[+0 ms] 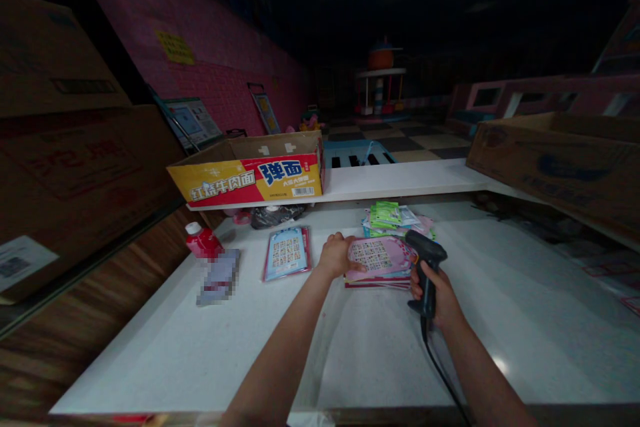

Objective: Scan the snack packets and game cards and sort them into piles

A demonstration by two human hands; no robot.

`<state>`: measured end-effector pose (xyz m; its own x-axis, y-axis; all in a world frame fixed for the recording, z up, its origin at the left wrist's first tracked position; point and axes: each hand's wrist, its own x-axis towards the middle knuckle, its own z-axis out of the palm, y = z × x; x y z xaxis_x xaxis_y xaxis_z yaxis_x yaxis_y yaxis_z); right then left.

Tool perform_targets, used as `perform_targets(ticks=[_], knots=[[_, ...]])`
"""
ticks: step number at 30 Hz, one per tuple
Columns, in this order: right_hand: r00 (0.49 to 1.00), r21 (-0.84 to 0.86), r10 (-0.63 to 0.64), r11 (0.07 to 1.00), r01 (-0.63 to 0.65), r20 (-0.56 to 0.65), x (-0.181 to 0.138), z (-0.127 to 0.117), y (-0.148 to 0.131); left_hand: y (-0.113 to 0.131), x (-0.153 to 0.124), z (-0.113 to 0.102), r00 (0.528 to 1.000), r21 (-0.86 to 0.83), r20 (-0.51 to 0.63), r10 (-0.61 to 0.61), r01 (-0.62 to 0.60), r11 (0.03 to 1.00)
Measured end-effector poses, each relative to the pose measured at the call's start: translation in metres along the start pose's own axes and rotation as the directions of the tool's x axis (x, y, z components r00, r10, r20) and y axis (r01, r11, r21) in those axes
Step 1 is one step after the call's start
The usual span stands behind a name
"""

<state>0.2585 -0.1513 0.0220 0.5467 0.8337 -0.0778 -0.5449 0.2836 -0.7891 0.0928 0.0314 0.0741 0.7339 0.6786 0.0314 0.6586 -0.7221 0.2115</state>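
The right hand's fingers are wrapped round the grip of a black handheld scanner, and from where I stand the left hand lies at the left edge of a pink-topped stack of flat packets, thumb over the top sheet; whether those fingers pinch it or only press, I can't tell. The stack sits between the two hands, appearing longer from side to side, and the left hand is the nearer, touching it. The scanner's nose points leftward, at the stack's far right corner, its cable trailing down the white counter. Just beyond the stack is a pile of green sachets; well to the left lie a blue packet and a red bottle, with a yellow-and-red carton on the raised shelf behind
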Motion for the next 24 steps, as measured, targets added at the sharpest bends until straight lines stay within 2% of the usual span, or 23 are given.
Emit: perform_targets(ticks=[13, 15, 18, 21, 22, 24], knots=[[1.0, 0.019, -0.004, 1.0, 0.004, 0.012, 0.0, 0.0, 0.0, 0.008, -0.001, -0.009, 0.997, -0.006, -0.031, -0.069, 0.069, 0.998], [1.0, 0.022, -0.007, 1.0, 0.007, 0.015, -0.001, 0.001, -0.001, 0.005, 0.001, -0.008, 0.996, -0.071, -0.053, -0.073, 0.069, 0.995], [1.0, 0.015, -0.006, 1.0, 0.005, 0.023, -0.002, 0.002, -0.003, -0.004, 0.003, -0.005, 0.988, -0.293, -0.12, -0.097, 0.058, 0.954], [1.0, -0.007, -0.002, 1.0, 0.002, 0.025, -0.003, 0.003, -0.003, -0.018, 0.003, -0.003, 0.978, -0.612, -0.167, -0.125, -0.004, 0.791], [1.0, -0.009, -0.001, 1.0, 0.002, 0.026, -0.003, 0.003, -0.003, -0.022, 0.002, -0.001, 0.973, -0.717, -0.176, -0.152, -0.021, 0.697], [1.0, -0.008, -0.004, 1.0, 0.004, 0.029, -0.003, 0.002, -0.002, -0.03, -0.002, 0.002, 0.952, -0.894, -0.173, -0.252, -0.044, 0.445]])
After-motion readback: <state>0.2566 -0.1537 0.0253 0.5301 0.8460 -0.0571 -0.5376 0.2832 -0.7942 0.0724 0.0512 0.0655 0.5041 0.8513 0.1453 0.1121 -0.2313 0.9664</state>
